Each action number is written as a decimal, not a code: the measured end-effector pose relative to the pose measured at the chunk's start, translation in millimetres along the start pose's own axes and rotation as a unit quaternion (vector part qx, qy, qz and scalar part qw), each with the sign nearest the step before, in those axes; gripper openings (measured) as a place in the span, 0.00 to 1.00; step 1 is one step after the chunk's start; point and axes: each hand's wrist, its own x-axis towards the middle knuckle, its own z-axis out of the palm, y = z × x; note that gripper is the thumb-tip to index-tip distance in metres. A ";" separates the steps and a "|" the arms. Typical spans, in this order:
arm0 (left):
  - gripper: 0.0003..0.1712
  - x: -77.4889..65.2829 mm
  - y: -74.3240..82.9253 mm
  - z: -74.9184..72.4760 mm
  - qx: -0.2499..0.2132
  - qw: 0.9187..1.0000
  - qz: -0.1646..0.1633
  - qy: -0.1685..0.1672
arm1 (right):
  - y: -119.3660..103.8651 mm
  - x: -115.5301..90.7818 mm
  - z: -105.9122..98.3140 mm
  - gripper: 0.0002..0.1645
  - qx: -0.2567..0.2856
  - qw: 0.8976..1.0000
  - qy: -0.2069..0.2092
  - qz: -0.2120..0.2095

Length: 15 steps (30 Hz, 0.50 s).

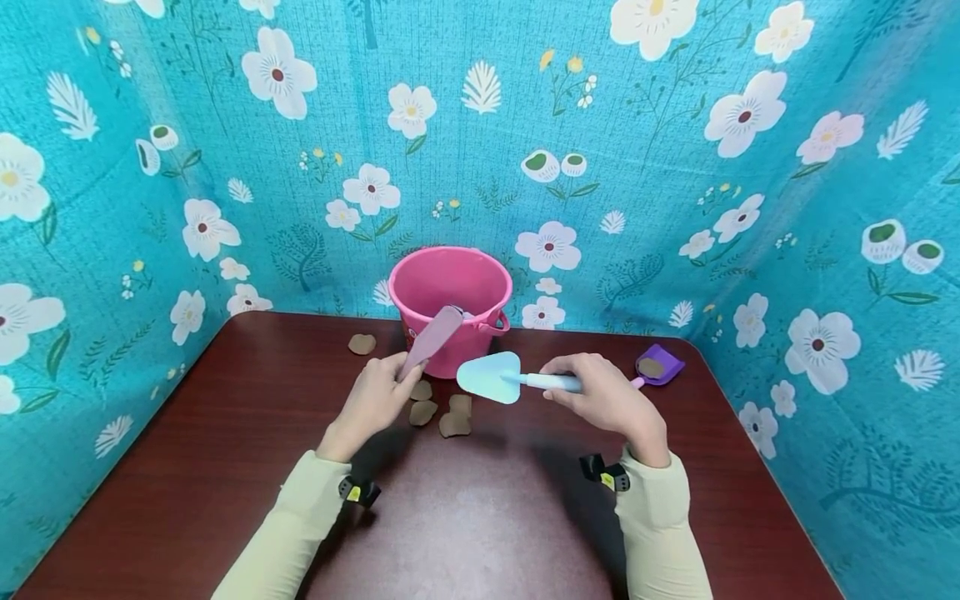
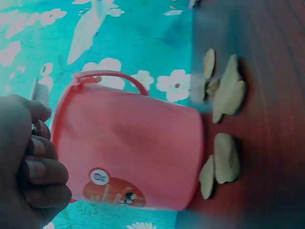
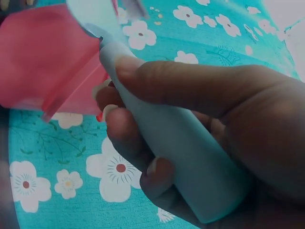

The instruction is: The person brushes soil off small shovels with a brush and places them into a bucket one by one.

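Note:
My left hand (image 1: 375, 396) grips a flat, pale pink tool (image 1: 435, 337) of unclear kind. Its far end overlaps the front rim of a pink bucket (image 1: 455, 358). In the left wrist view my curled left fingers (image 2: 45, 174) are beside the bucket's rim, and most of the tool is hidden. Lower right of the bucket, my right hand (image 1: 603, 393) holds a light blue toy trowel (image 1: 491, 377) by its handle, the blade pointing left. The right wrist view has the thumb along the trowel's handle (image 3: 176, 152) and the fingers curled around it.
Several flat brown pieces (image 1: 422, 413) lie on the dark red table (image 1: 187, 467) before the bucket. Another brown piece (image 1: 362, 344) is left of it. At the right rear, a purple toy shovel (image 1: 667, 367) bears a brown piece. Flowered blue cloth (image 1: 465, 142) stands behind.

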 end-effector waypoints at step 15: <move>0.10 -1.7 16.1 -12.2 -0.058 0.998 0.022 0.015 | -7.9 11.6 14.8 0.16 -0.029 0.999 0.030 0.008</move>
